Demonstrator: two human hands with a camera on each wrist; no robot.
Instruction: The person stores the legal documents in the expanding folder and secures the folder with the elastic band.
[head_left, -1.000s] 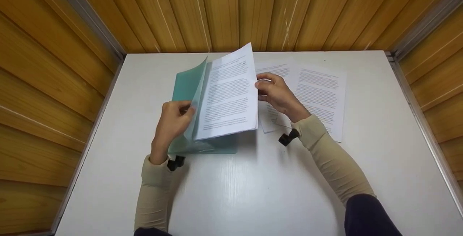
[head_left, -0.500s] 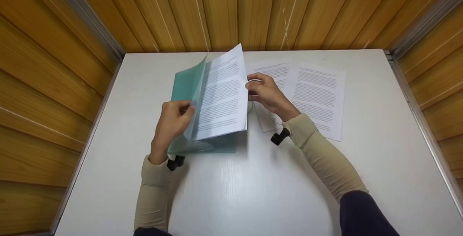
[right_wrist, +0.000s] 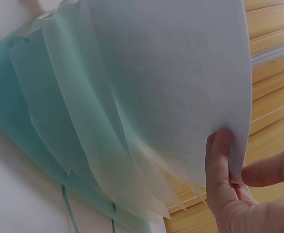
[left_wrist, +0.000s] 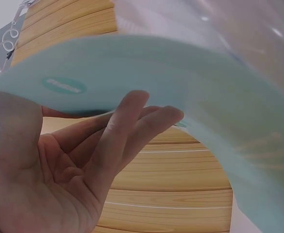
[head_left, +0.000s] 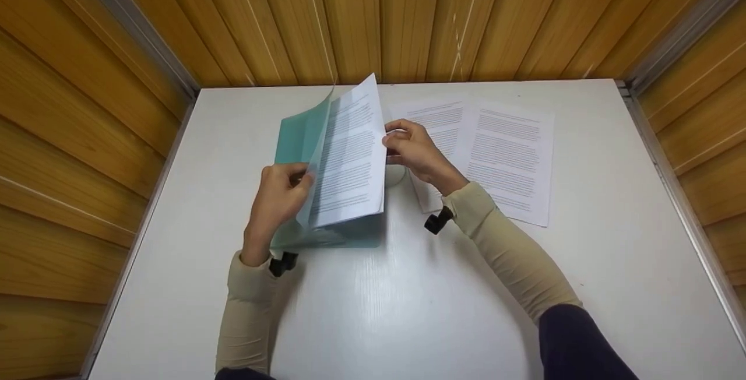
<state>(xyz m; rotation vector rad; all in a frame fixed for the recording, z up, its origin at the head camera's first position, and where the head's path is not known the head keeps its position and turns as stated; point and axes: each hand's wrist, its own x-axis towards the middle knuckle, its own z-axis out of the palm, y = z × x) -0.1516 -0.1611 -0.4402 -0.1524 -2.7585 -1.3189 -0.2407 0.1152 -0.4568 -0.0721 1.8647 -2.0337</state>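
A teal translucent plastic folder (head_left: pixel 300 132) stands partly opened on the white table. My left hand (head_left: pixel 277 196) pinches its lifted front flap (left_wrist: pixel 146 63) between thumb and fingers at the left. Behind that see-through flap sit printed sheets (head_left: pixel 349 164), tilted upright, their left part covered by it. With thumb and fingers my right hand (head_left: pixel 417 150) pinches the sheets' right edge. In the right wrist view the paper's back (right_wrist: pixel 180 73) faces several pale green inner leaves (right_wrist: pixel 78 97) of the folder. How many sheets are held cannot be told.
Two printed pages (head_left: pixel 507 164) lie flat on the table at the right, the nearer one partly under my right hand. A thin green elastic cord (right_wrist: pixel 69 208) hangs from the folder. Wood-panelled walls (head_left: pixel 402 18) border the table (head_left: pixel 373 310) at back and sides.
My right hand has moved left with the sheets, so more of them lies behind the see-through flap. The left hand keeps its place on the flap.
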